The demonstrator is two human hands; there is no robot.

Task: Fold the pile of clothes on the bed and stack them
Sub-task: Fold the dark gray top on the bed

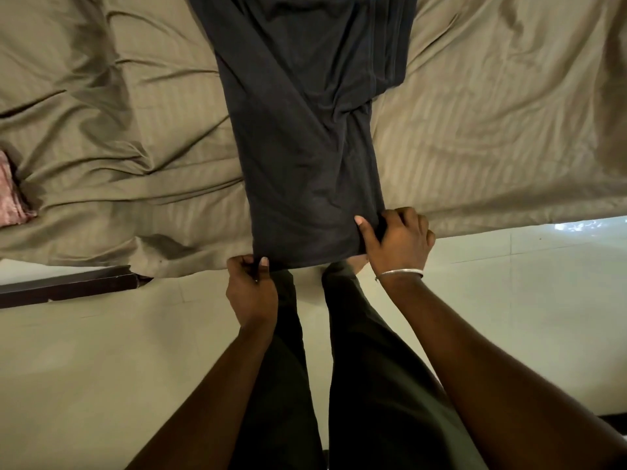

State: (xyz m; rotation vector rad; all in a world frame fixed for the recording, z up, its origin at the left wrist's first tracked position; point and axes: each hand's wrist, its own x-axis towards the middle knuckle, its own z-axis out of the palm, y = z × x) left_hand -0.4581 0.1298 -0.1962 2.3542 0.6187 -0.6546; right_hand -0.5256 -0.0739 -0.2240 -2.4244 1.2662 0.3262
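At bed's edge, left hand (251, 289) and right hand (395, 237), each grip pinching dark garment (305, 130) corners.

No readable text, labels, brands or nos. anywhere: none on the dark garment (305, 130), none on the bed sheet (475, 130).

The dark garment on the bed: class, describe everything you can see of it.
The dark garment is charcoal, soft-looking fabric, laid lengthwise as a long creased strip across the beige bedsheet, its far end cut off by the frame. Its near edge hangs at the bed's edge. The left hand pinches the near left corner; the right hand grips the near right corner.
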